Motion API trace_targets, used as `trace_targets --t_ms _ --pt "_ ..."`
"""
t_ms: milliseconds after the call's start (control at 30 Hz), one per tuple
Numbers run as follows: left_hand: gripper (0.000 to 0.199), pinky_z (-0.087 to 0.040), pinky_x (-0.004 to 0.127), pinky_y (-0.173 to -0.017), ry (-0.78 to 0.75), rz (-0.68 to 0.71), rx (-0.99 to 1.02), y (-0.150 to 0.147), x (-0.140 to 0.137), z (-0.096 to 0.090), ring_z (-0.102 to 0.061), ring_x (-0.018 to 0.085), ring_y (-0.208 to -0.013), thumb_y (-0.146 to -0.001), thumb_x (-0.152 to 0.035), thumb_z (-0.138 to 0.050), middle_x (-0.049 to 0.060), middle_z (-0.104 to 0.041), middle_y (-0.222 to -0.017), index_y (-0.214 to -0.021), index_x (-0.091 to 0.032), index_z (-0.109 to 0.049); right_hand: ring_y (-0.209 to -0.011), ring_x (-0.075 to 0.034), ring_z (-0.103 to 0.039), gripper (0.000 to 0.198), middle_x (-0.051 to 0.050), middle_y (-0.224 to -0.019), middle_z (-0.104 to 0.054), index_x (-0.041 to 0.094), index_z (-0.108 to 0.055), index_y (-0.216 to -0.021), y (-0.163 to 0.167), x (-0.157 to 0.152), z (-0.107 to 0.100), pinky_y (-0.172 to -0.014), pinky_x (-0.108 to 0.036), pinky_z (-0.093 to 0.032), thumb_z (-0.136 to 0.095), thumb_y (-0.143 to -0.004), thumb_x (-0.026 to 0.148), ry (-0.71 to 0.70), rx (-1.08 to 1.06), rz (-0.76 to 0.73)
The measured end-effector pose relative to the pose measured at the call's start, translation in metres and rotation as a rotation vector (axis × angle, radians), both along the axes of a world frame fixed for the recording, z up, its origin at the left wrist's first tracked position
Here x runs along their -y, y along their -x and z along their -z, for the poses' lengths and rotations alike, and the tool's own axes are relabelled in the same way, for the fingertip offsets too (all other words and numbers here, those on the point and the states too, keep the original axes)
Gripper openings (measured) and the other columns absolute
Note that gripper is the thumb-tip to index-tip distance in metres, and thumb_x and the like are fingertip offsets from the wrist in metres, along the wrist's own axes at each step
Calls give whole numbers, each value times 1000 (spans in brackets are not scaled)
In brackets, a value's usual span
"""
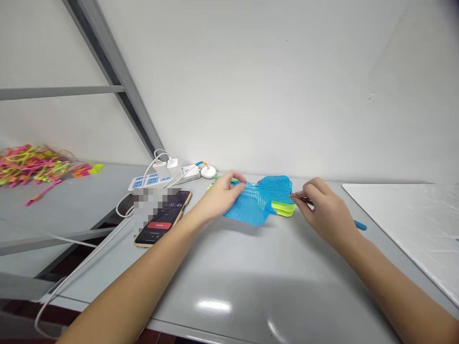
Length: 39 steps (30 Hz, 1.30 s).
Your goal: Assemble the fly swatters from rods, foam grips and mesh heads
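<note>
My left hand [227, 193] grips the far left edge of a blue mesh fly swatter head [249, 208], tilted above the table, its narrow neck pointing right. Just behind it lies another blue fly swatter head [281, 186], over yellow-green mesh heads [285, 209]. Between the thumb and fingers of my right hand [322, 208] is a thin, dark metal rod [304, 198], its tip beside that rear blue head. A blue handle end [360, 225] shows past my right wrist, in line with the rod. Whether they join is hidden by the hand.
Left of my hands are a phone [161, 224], a white power strip [152, 180] with plugs and cables, and a round white device [208, 172]. A white sheet [412, 215] lies right. Pink, orange and yellow pieces [32, 167] are heaped far left. A wall closes off the back.
</note>
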State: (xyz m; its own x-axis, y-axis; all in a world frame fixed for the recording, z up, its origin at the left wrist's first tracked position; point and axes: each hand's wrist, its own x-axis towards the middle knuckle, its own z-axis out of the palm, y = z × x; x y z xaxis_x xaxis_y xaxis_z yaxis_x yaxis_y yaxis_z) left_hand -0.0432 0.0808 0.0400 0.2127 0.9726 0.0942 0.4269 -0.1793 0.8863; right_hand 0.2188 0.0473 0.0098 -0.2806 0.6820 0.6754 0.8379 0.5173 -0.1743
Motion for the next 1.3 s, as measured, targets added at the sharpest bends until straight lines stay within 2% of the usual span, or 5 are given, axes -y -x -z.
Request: trace_targets --t_ms 167,333,500,733,1300 --pt "25 -42 23 -56 -27 248 -730 6 11 -1 -60 17 -72 -84 -32 -56 2 -62 -87 -107 -23 -60 -66 -13 -57 15 -3 -87 -56 22 -48 -81 10 4 7 -53 -26 -37 -46 -96 23 90 76 -28" --pt "23 -47 36 -77 -176 139 -926 -1 36 -15 -61 27 -95 -82 -28 -62 12 -55 -114 -103 -19 -62 -63 -13 -54 12 -2 -85 -56 22 -50 -83 11 4 11 -51 -26 -34 -46 -95 22 112 112 -42" --pt "27 -49 39 -85 -237 407 -914 -8 88 -3 -60 27 -104 -91 -44 -54 9 -62 -111 -102 -22 -65 -60 -12 -49 13 -1 -81 -54 22 -48 -80 11 4 16 -50 -25 -32 -49 -93 24 93 131 -42" --pt "66 -26 55 -112 -188 152 -986 24 126 46 -20 35 -146 -98 -55 -28 15 -25 -157 -150 -14 -31 -57 -12 -48 14 0 -80 -54 22 -49 -81 20 11 24 -50 -26 -31 -46 -94 26 127 200 -113" --pt "53 -34 51 -105 -238 -109 -1109 40 110 39 -31 35 -141 -98 -40 -36 19 -36 -152 -144 -13 -39 -63 -15 -55 15 -2 -83 -57 22 -50 -83 42 25 26 -51 -26 -36 -42 -96 22 181 244 -224"
